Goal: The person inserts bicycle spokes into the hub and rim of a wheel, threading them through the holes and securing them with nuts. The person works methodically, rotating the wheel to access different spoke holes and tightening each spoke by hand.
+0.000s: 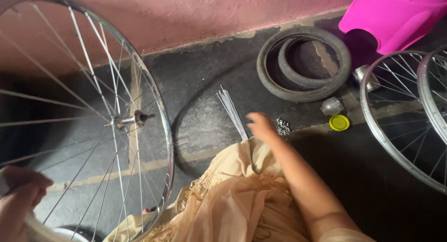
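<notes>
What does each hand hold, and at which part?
The left hand grips the spoked wheel at its rim. The right hand holds nothing, near loose spokes.

The wheel [88, 116] in the left hand [18, 200] has a bright, glossy metal rim and thin shiny spokes, like the loose spokes [231, 112] and the small metal nuts [282, 126] by the right hand [260, 125]. The tyres [302, 65] look like matt black rubber, the stool [396, 16] smooth glossy pink plastic, the lid [339, 123] yellow plastic. The floor [205, 79] is dark and rough, the wall [186, 14] rough pink plaster, the cloth [237, 195] soft, matt and beige.
</notes>
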